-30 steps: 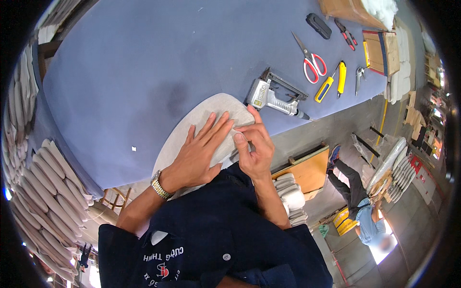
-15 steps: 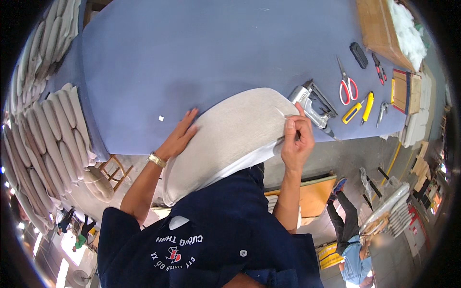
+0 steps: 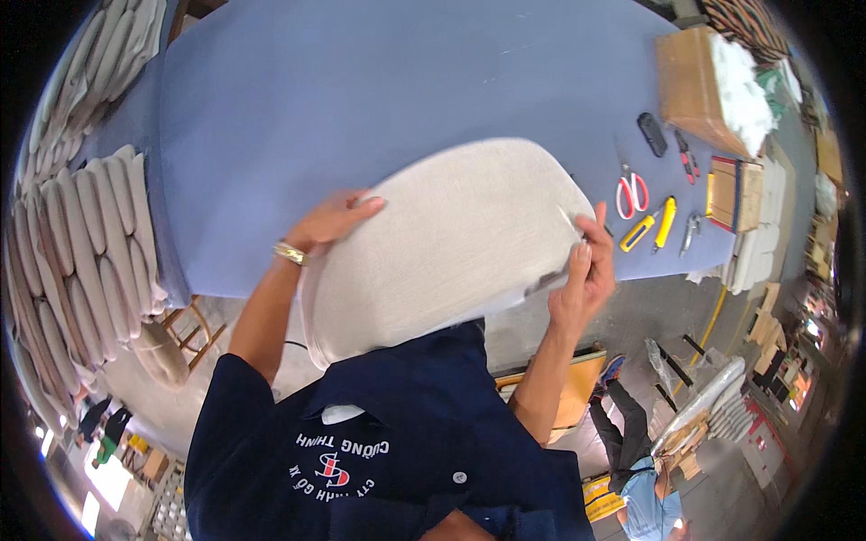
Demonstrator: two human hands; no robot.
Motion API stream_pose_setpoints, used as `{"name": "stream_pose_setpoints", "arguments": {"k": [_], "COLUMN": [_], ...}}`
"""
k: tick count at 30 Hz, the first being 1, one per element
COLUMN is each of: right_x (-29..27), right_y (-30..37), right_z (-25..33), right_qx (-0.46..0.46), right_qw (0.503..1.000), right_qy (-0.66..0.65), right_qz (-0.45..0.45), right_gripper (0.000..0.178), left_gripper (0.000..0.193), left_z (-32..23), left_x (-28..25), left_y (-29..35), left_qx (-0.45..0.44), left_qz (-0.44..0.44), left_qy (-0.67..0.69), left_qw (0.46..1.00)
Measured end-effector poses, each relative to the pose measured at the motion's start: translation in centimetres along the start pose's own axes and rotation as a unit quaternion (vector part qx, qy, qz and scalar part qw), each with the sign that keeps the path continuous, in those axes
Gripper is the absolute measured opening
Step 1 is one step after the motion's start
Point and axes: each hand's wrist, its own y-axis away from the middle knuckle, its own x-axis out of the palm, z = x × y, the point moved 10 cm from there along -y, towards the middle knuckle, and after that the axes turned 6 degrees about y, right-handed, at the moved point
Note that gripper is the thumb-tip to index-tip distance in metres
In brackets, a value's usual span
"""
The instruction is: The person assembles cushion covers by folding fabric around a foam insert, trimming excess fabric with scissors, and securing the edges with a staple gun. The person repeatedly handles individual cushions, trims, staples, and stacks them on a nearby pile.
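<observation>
A beige fabric-covered seat cushion (image 3: 451, 243), rounded at its far side, is tilted up between my hands at the table's near edge. My left hand (image 3: 332, 223) grips its left edge, thumb on the top face and the other fingers behind. At the right edge, my right hand (image 3: 586, 275) has closed fingers against the cushion's rim. A thin pale streak (image 3: 565, 215) shows on the fabric beside those fingertips; whether it is a needle or a crease I cannot tell. White lining shows along the near underside.
On the blue table (image 3: 415, 81) lie red-handled scissors (image 3: 632, 194), yellow-handled tools (image 3: 651, 225), pliers (image 3: 691, 233) and a black case (image 3: 651, 134). A cardboard box (image 3: 690, 86) with white stuffing stands far right. Stacked cushions (image 3: 90, 243) fill the left. A person (image 3: 645, 491) is at lower right.
The cushion has been lifted and tilted up, its right end moving right and covering the staple gun. My left hand now grips its edge instead of lying flat; my right hand has shifted right.
</observation>
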Motion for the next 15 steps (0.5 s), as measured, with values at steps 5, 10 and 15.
{"name": "stream_pose_setpoints", "arguments": {"k": [5, 10, 15], "right_x": [4.0, 14.6, 17.0], "right_y": [-1.5, 2.3, 4.0], "right_z": [-6.9, -17.1, -14.4], "right_qx": [0.088, 0.282, 0.398], "right_qw": [0.994, 0.932, 0.857], "right_qy": [-0.052, -0.229, -0.326], "right_qz": [-0.033, 0.000, -0.007], "right_gripper": [0.022, 0.022, 0.027], "left_gripper": [0.073, 0.081, 0.077], "left_z": [-13.2, -13.2, -8.7], "left_x": [-6.3, -1.8, -2.5], "left_y": [6.6, 8.3, 10.2], "left_qx": [0.240, 0.262, 0.236], "left_qz": [-0.139, -0.291, -0.261], "left_qy": [-0.133, -0.381, -0.291], "left_qw": [0.951, 0.838, 0.890]}}
